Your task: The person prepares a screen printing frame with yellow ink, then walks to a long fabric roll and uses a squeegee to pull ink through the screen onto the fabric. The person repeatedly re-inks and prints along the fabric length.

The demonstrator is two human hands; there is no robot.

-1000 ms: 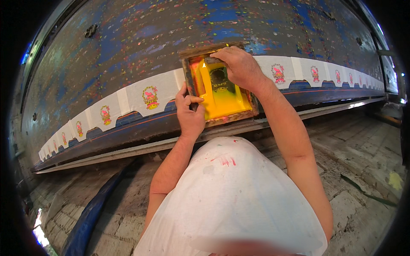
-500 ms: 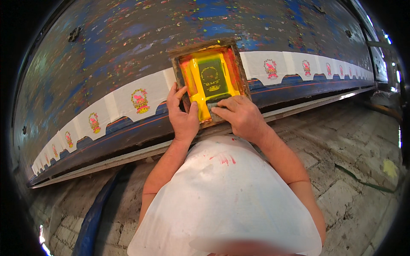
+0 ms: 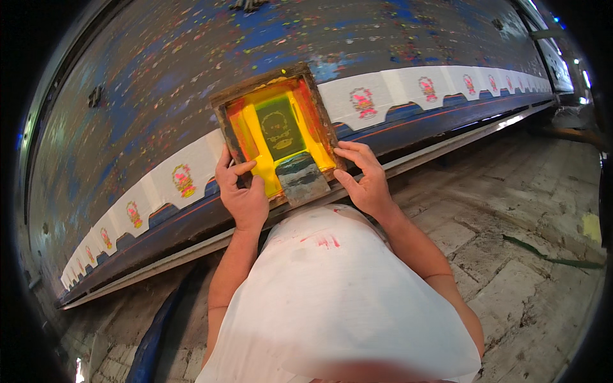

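Observation:
A wooden screen-printing frame (image 3: 262, 82) sits tilted over the edge of the long table, its inside smeared with yellow and red ink. Its dark green mesh panel (image 3: 281, 127) shows a crest-like design. A flat grey squeegee (image 3: 300, 179), stained dark along its upper part, leans in the near end of the frame with no hand on it. My left hand (image 3: 244, 198) grips the frame's near left side, fingertips at the rim. Gripping the near right side, my right hand (image 3: 368, 182) has fingers and thumb against the wood.
Along the table's near edge runs a row of white scalloped pieces (image 3: 399, 89) printed with pink and yellow crests. The dark table top (image 3: 159, 96) is speckled with paint. A metal rail (image 3: 440, 150) borders it; a blue hose (image 3: 153, 338) lies on the brick floor.
My right hand has let go of the squeegee and taken the frame's right side. The squeegee now leans inside. The frame appears shifted left along the row, uncovering a pink print on its right.

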